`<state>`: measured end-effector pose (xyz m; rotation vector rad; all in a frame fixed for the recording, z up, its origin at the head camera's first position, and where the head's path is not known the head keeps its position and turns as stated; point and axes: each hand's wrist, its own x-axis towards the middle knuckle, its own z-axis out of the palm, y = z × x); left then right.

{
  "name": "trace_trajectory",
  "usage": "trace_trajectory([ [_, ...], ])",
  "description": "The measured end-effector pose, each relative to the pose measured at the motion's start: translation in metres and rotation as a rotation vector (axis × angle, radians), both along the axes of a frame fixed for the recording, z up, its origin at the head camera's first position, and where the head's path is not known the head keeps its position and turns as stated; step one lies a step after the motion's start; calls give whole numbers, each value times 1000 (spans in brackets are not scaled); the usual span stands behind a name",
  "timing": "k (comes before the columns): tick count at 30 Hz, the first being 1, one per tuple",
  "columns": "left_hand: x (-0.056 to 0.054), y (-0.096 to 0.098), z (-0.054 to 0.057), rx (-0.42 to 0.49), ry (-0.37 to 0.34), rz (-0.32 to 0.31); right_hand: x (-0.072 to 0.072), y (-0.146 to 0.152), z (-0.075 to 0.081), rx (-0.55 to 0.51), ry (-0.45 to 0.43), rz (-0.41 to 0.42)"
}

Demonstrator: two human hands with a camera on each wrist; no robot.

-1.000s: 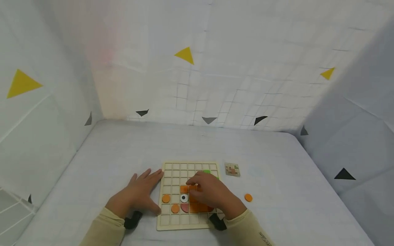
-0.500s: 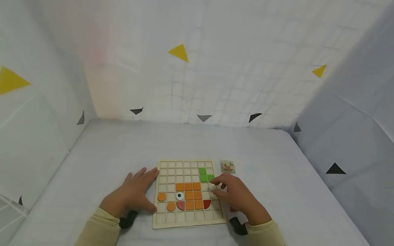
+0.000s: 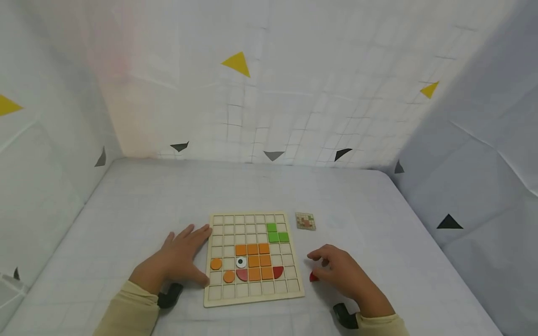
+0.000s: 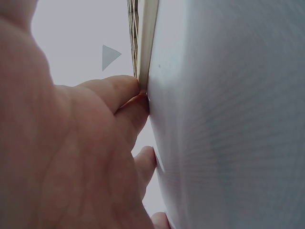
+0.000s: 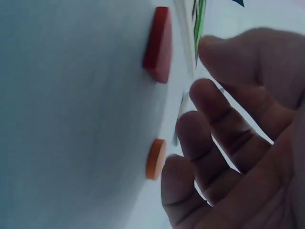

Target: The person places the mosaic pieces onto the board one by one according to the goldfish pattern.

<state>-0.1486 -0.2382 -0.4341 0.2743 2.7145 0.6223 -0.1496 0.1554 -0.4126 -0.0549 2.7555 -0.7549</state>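
A wooden grid board (image 3: pixel 253 291) lies flat on the table with colored pieces in its cells. My left hand (image 3: pixel 172 261) spreads along its left side, thumb and fingertips touching the edge; the left wrist view has fingertips against the board's rim (image 4: pixel 148 43). Off the board's right side, my right hand (image 3: pixel 342 273) hovers with fingers loosely bent, nothing between them. A red piece (image 3: pixel 313 277) lies beside its thumb, partly covered in the head view. The right wrist view shows that red piece (image 5: pixel 158 45) apart from the fingers, plus an orange disc (image 5: pixel 156 160) near the fingertips.
On the board are several orange squares (image 3: pixel 253 261), green squares (image 3: pixel 273 237), an eye disc (image 3: pixel 241 262), a pink quarter-round (image 3: pixel 242 274), a red quarter-round (image 3: pixel 278 271) and two orange discs (image 3: pixel 216 264). A small pattern card (image 3: pixel 305 221) lies right of the board. White cloth walls surround the table.
My right hand has moved from above the board to the right, down beside the loose red piece. The board's pieces have come into full view. The left hand stays at the board's edge.
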Motion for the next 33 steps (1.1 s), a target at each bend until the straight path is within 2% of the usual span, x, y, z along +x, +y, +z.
trace_trajectory([
  [5,-1,-1,-2,0,-10,-2,6,8,-4,-35,-54,54],
  [9,-3,0,-1,-3,-15,1,7,10,-5,-39,-40,108],
  [18,-4,1,-3,9,-29,25,6,14,-7,-41,-39,147],
  [25,-2,2,1,2,-19,17,6,16,-8,-30,0,219],
  [33,-1,2,1,7,-9,13,8,13,-4,-9,16,256],
])
